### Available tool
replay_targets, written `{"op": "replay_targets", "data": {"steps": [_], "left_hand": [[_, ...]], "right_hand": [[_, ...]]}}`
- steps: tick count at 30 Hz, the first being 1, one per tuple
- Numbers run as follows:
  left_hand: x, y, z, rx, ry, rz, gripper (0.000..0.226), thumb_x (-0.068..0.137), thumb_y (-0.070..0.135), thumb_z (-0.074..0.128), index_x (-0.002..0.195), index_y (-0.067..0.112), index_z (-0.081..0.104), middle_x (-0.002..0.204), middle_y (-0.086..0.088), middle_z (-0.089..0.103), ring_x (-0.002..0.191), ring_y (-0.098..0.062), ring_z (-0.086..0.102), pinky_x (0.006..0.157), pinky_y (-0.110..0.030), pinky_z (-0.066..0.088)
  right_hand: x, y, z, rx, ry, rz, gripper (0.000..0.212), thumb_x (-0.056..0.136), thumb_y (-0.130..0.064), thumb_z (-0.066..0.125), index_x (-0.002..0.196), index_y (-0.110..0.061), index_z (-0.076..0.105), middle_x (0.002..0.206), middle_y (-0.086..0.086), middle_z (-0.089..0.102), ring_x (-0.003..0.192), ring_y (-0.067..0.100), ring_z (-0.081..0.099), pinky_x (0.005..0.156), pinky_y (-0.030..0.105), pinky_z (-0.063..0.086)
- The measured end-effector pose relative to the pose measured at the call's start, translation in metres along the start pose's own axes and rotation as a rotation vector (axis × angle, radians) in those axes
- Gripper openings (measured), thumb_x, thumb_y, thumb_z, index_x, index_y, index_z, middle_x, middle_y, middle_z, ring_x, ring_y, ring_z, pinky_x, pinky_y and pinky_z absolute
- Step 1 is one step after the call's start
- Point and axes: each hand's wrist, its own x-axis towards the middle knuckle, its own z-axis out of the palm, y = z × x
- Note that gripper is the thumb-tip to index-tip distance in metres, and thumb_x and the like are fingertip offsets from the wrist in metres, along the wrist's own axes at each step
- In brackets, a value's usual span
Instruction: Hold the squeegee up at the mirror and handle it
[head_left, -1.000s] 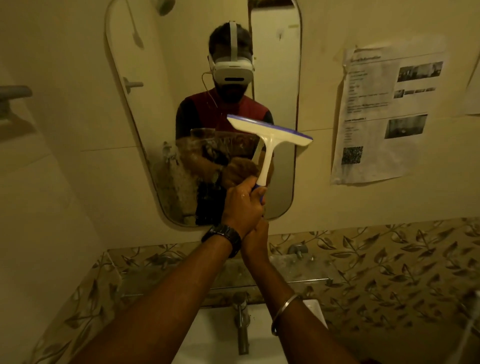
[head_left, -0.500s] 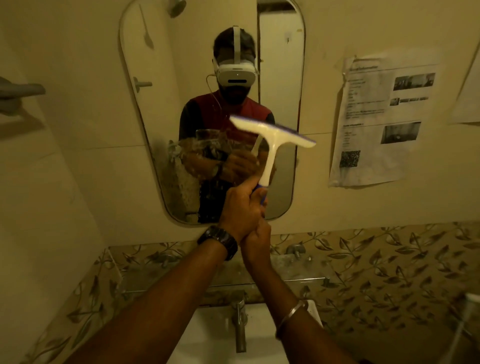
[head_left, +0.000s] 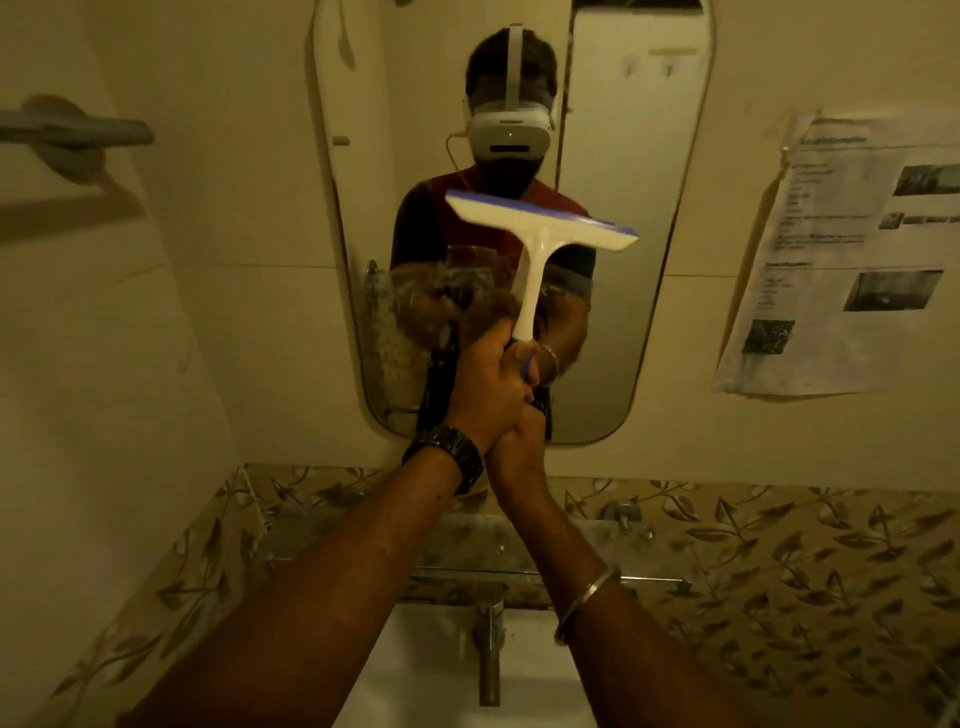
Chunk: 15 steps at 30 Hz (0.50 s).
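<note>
Gripping the lower end of the squeegee (head_left: 535, 244) handle, the left hand (head_left: 488, 389) curls its fingers tightly round it, a dark watch on its wrist. The right hand (head_left: 519, 447) sits just beneath, touching the left; I cannot tell whether it clasps the handle. The squeegee stands raised before the mirror (head_left: 639, 312), blade tilted down to the right. Below are the tap (head_left: 488, 644) and basin (head_left: 426, 675); a paper notice (head_left: 841, 260) hangs on the right wall.
</note>
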Motion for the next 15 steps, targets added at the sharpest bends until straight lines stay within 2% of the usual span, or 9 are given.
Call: {"op": "replay_targets", "data": {"steps": [2,5,10,12,14,15], "left_hand": [[-0.016,-0.021,-0.003,0.01,0.019,-0.046,0.025,0.107,0.026,0.046,0.113,0.007,0.061,0.083,-0.024,0.064,0.064,-0.02,0.058,0.06,-0.039,0.056],[-0.039,-0.045,-0.005,0.064,0.019,-0.114,0.028,0.104,0.031,0.043,0.106,0.007,0.059,0.077,-0.008,0.062,0.067,-0.016,0.059,0.069,-0.043,0.057],[-0.055,-0.045,-0.006,0.048,0.004,-0.134,0.021,0.106,0.027,0.043,0.099,0.015,0.059,0.075,-0.001,0.06,0.062,-0.011,0.054,0.062,-0.036,0.052],[-0.056,-0.029,-0.009,-0.025,0.0,-0.113,0.019,0.11,0.021,0.043,0.105,0.015,0.061,0.077,-0.004,0.061,0.063,-0.015,0.055,0.061,-0.033,0.053],[-0.049,-0.006,-0.016,-0.09,-0.003,-0.055,0.02,0.111,0.019,0.043,0.116,0.013,0.061,0.08,-0.009,0.063,0.065,-0.021,0.058,0.063,-0.031,0.055],[-0.043,0.003,-0.019,-0.113,-0.005,-0.021,0.021,0.111,0.018,0.043,0.12,0.011,0.061,0.082,-0.012,0.064,0.067,-0.023,0.06,0.064,-0.031,0.057]], "right_hand": [[-0.013,0.02,0.0,-0.056,-0.021,0.081,0.032,0.104,-0.006,0.048,0.076,-0.012,0.062,0.067,-0.003,0.061,0.055,-0.002,0.056,0.05,0.014,0.043],[-0.035,0.046,0.0,-0.124,-0.021,0.148,0.038,0.104,-0.002,0.05,0.072,-0.019,0.059,0.065,-0.004,0.06,0.053,-0.003,0.056,0.049,0.014,0.041],[-0.051,0.046,-0.005,-0.088,-0.042,0.119,0.024,0.101,-0.001,0.05,0.083,-0.007,0.064,0.07,-0.004,0.065,0.06,-0.003,0.059,0.053,0.013,0.045],[-0.052,0.038,-0.008,-0.053,-0.061,0.075,0.019,0.099,-0.008,0.048,0.089,-0.007,0.065,0.073,-0.004,0.066,0.064,0.004,0.06,0.056,0.02,0.048],[-0.044,0.028,-0.01,-0.05,-0.078,0.013,0.024,0.103,-0.012,0.046,0.088,-0.004,0.064,0.072,0.003,0.064,0.062,0.016,0.057,0.057,0.032,0.046],[-0.037,0.022,-0.009,-0.054,-0.081,-0.013,0.027,0.105,-0.012,0.046,0.085,-0.002,0.061,0.069,0.006,0.061,0.06,0.019,0.054,0.056,0.034,0.043]]}}
